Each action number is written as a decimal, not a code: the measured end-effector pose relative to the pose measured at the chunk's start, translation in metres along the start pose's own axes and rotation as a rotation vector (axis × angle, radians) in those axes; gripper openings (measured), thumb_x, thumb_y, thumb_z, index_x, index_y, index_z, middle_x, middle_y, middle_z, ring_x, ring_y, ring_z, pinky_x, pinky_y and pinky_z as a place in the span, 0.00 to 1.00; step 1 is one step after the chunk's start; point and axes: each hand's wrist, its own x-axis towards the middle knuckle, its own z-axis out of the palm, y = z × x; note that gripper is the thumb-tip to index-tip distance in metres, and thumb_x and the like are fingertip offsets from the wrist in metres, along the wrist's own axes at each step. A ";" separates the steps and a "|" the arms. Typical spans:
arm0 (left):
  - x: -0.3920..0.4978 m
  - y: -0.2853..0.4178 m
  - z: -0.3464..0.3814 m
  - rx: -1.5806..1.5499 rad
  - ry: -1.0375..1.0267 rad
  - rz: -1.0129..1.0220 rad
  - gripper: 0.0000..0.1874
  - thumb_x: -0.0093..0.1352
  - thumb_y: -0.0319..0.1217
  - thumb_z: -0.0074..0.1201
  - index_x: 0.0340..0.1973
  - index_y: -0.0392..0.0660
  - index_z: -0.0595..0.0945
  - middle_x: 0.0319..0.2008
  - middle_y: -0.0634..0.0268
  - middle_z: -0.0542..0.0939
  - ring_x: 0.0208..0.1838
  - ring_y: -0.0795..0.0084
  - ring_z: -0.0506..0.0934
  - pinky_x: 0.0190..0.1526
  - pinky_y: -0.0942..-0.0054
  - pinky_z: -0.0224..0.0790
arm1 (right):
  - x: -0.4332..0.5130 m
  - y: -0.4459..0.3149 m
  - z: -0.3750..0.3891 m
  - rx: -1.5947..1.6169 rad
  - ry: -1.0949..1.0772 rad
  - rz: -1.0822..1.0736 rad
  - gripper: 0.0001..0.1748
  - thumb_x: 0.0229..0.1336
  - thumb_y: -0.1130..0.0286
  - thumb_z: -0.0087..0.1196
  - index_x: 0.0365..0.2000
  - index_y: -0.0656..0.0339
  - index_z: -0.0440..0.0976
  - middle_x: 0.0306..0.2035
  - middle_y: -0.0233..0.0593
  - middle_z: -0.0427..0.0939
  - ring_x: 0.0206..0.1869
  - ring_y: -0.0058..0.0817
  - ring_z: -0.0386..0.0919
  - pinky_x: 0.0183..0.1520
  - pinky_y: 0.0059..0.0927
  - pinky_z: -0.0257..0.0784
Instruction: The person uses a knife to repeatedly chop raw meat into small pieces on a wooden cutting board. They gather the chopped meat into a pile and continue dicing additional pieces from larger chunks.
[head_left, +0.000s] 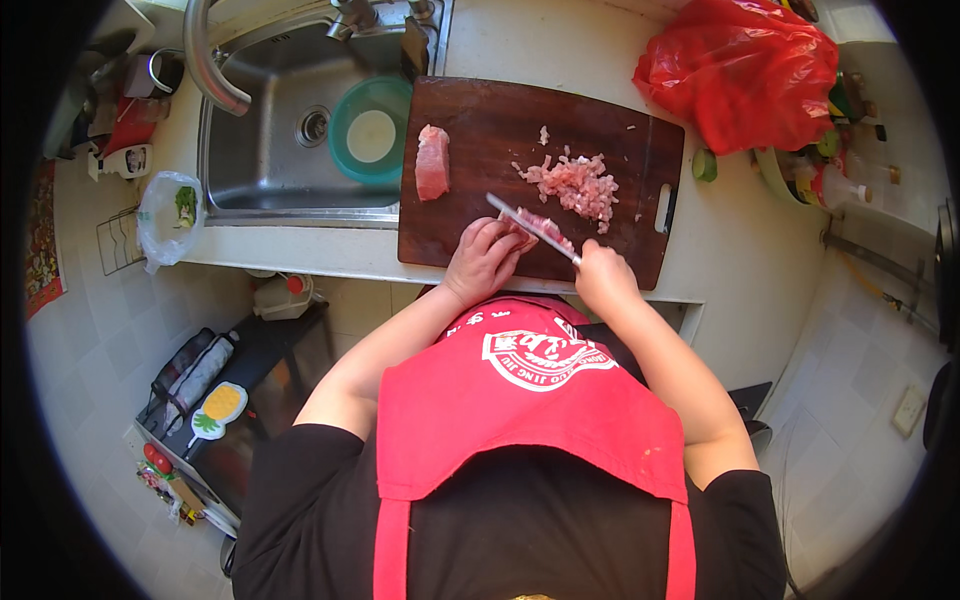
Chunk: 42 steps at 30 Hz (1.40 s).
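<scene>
A dark wooden cutting board (480, 105) lies on the counter in front of me. My right hand (609, 276) grips a kitchen knife (536, 231), its blade pointing up and to the left. Just left of the blade, my left hand (486, 259) holds down a piece of raw meat (527, 241), mostly hidden by the fingers. Cut strips of meat (547, 225) lie along the blade's far side. Beyond them is a pile of diced meat (577, 187), with a few stray bits around it. A larger block of raw meat (433, 165) rests at the board's left.
Left of the board is a steel sink (262, 150) with a green basin (345, 161) in it and a curved faucet (202, 60) above. A red plastic bag (742, 75) and a cut green vegetable piece (704, 165) are at the right. A lined waste container (169, 225) stands far left.
</scene>
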 end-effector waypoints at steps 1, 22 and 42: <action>-0.002 -0.004 0.003 0.001 0.005 0.001 0.21 0.60 0.29 0.64 0.48 0.45 0.78 0.50 0.57 0.72 0.56 0.51 0.71 0.59 0.56 0.65 | -0.009 -0.001 0.000 -0.027 -0.020 -0.021 0.06 0.56 0.76 0.52 0.34 0.69 0.72 0.30 0.61 0.81 0.37 0.58 0.83 0.42 0.53 0.78; 0.002 0.002 0.021 0.057 0.033 -0.046 0.18 0.58 0.26 0.60 0.44 0.42 0.75 0.48 0.51 0.72 0.51 0.45 0.73 0.53 0.52 0.70 | 0.035 -0.045 0.031 0.093 -0.069 0.003 0.09 0.55 0.77 0.52 0.37 0.70 0.71 0.35 0.64 0.81 0.41 0.60 0.82 0.45 0.54 0.77; 0.001 -0.002 0.023 0.010 0.022 -0.044 0.16 0.58 0.26 0.62 0.40 0.48 0.74 0.44 0.57 0.72 0.48 0.51 0.73 0.51 0.55 0.68 | 0.047 -0.017 0.030 0.171 -0.070 0.103 0.12 0.58 0.70 0.53 0.38 0.69 0.77 0.38 0.63 0.82 0.45 0.58 0.82 0.48 0.53 0.77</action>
